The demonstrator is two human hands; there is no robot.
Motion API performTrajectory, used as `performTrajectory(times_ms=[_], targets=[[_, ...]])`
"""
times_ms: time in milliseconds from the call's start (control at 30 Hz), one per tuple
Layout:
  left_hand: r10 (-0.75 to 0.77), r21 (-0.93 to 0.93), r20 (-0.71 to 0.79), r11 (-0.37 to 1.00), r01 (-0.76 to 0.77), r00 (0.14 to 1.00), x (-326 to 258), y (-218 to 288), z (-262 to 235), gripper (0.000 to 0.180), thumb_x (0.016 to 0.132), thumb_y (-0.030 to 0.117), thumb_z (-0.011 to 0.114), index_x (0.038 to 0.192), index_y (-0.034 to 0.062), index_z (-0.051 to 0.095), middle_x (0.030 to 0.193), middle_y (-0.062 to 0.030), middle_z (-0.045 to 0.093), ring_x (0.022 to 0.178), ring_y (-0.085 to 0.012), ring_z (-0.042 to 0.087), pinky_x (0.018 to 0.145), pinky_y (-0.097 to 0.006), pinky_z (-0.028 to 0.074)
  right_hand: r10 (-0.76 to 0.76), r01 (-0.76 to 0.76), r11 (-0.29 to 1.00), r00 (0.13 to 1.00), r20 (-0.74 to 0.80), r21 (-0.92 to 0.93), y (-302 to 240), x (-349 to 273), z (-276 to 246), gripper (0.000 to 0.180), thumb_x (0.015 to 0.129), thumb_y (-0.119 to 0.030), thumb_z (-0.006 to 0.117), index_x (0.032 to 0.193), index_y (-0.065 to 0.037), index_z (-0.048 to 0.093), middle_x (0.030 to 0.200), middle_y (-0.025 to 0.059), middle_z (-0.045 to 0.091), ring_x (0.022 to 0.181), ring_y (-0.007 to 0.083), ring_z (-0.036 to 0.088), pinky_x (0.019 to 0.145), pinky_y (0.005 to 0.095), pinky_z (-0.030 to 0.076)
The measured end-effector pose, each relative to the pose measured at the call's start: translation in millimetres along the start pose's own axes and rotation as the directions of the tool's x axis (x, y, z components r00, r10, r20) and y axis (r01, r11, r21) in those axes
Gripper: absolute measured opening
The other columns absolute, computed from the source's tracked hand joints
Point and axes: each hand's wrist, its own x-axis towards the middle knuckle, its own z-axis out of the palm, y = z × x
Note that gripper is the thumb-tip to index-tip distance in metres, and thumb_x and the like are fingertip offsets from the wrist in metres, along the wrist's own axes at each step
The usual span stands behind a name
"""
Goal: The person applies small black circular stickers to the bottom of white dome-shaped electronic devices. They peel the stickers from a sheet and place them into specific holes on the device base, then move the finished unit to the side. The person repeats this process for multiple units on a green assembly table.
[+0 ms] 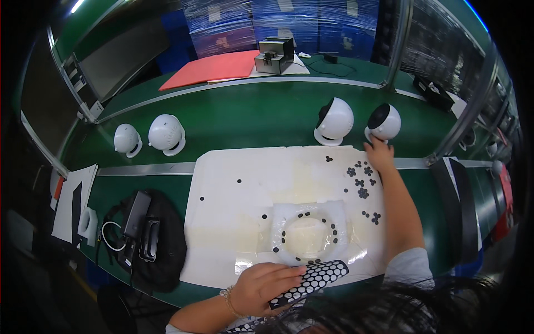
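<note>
At the lower middle, my left hand point(267, 286) is closed on a black sheet point(309, 283) covered with rows of white circles. My right arm stretches to the far right, where my right hand point(380, 156) has its fingers around the base of a white ball-shaped device point(385, 122) with a dark face. A similar white device point(334, 121) stands just left of it. Between my arms, a pale translucent padded ring point(276, 222) lies on a white board point(222, 222), with several small black dots around its round opening. The fingertips of my right hand are partly hidden.
Two more white ball-shaped devices point(166, 135) stand at the left on the green shelf point(250, 117). Clusters of black dots point(363, 192) lie on the board's right side. A black bag point(167, 239) sits left of the board; a metal box point(274, 55) and red sheet point(217, 68) lie behind.
</note>
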Motion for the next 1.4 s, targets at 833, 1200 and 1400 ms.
performTrajectory(times_ms=[833,1200,1400], targets=[[0.066,0.061,-0.049,0.996,-0.063,0.997,-1.8,8.7,1.5,0.034,0.061,0.002,0.070,0.093,0.0016,0.059,0.095,-0.0118,0.064,0.078,-0.0244,0.062,0.067,-0.031,0.051,-0.321,-0.121,0.521,0.889,0.325,0.845,-159.0,-123.7,-191.0,0.028,0.076,-0.017,0.065,0.098,-0.001,0.059,0.092,0.0089,0.058,0.085,0.0172,0.055,0.072,0.0277,0.043],[0.056,0.121,-0.039,0.991,-0.051,0.998,-7.1,11.1,2.2,0.034,0.057,0.002,0.065,0.091,0.0009,0.059,0.090,-0.0118,0.061,0.079,-0.0273,0.060,0.070,-0.035,0.050,-0.807,0.403,0.249,0.589,-0.041,0.881,-194.6,-163.4,-225.3,0.017,0.069,-0.014,0.068,0.084,-0.011,0.061,0.105,0.0043,0.055,0.105,0.0251,0.048,0.084,0.0374,0.036],[0.033,0.056,-0.089,0.998,-0.028,0.995,-4.4,8.6,2.3,0.032,0.058,0.003,0.066,0.088,0.0013,0.058,0.088,-0.0110,0.063,0.077,-0.0253,0.061,0.067,-0.033,0.050,-0.798,0.545,0.147,0.559,-0.227,0.825,-182.0,-162.6,-229.8,0.020,0.066,-0.012,0.068,0.085,-0.013,0.061,0.099,0.0020,0.057,0.099,0.0213,0.051,0.078,0.0343,0.037]])
